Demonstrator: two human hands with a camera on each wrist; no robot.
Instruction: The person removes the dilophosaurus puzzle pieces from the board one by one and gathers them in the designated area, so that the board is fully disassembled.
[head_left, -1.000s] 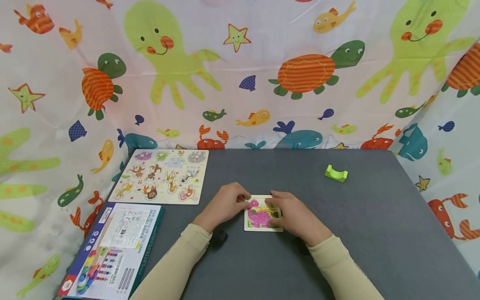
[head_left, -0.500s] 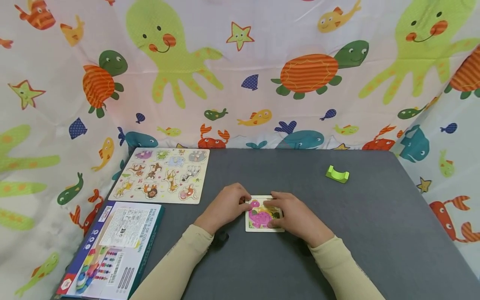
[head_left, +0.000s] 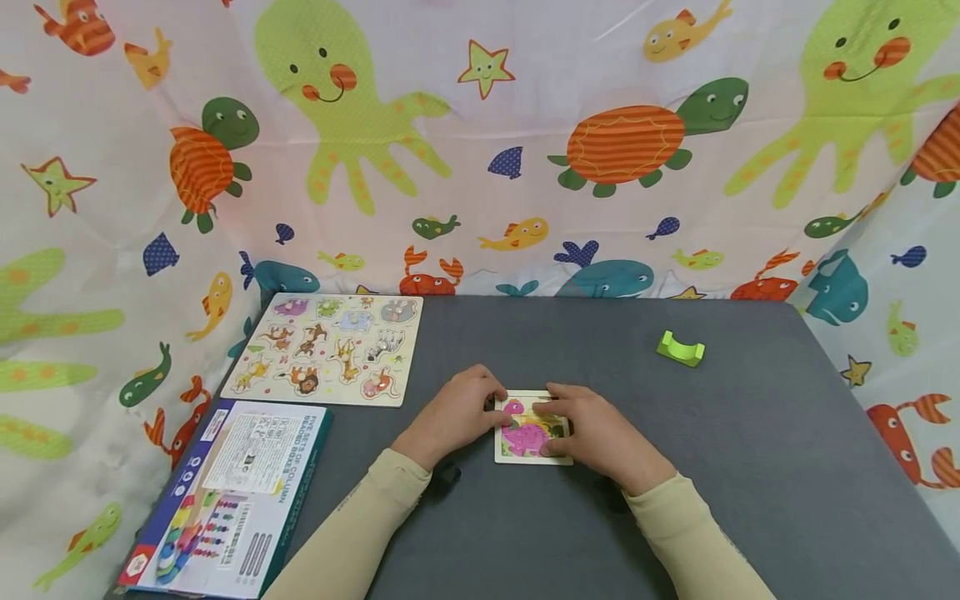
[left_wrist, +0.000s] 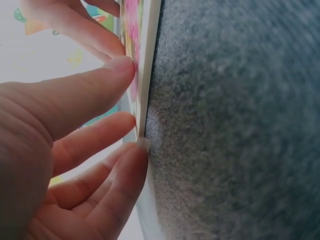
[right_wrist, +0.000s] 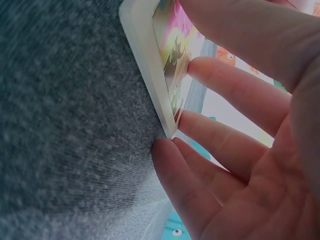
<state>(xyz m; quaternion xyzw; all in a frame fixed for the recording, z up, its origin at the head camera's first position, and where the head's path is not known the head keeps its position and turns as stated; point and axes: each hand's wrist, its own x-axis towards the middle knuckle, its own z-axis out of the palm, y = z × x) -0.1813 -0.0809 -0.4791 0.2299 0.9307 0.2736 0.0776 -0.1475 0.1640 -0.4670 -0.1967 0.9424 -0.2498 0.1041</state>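
A small square jigsaw puzzle [head_left: 525, 442] with a pink dinosaur picture and a pale frame lies flat on the grey table. My left hand [head_left: 465, 408] holds its left edge: in the left wrist view the thumb [left_wrist: 121, 65] rests on the picture and the other fingertips sit at the frame's edge and corner. From the other side my right hand [head_left: 603, 429] reaches over the puzzle, thumb and index fingertip on the picture. In the right wrist view its fingers [right_wrist: 225, 82] are fairly straight, the lower ones right by the frame's corner. Both hands cover parts of the picture.
A wooden animal puzzle board [head_left: 324, 350] lies at the back left, with a flat boxed toy [head_left: 251, 467] in front of it. A green curved block [head_left: 681, 350] stands at the back right. Behind the table hangs a sea-animal curtain [head_left: 420, 179].
The view has shifted slightly, so everything sits a little further right. My left thumb has moved slightly down the puzzle's left side; my right hand keeps its place on the puzzle.
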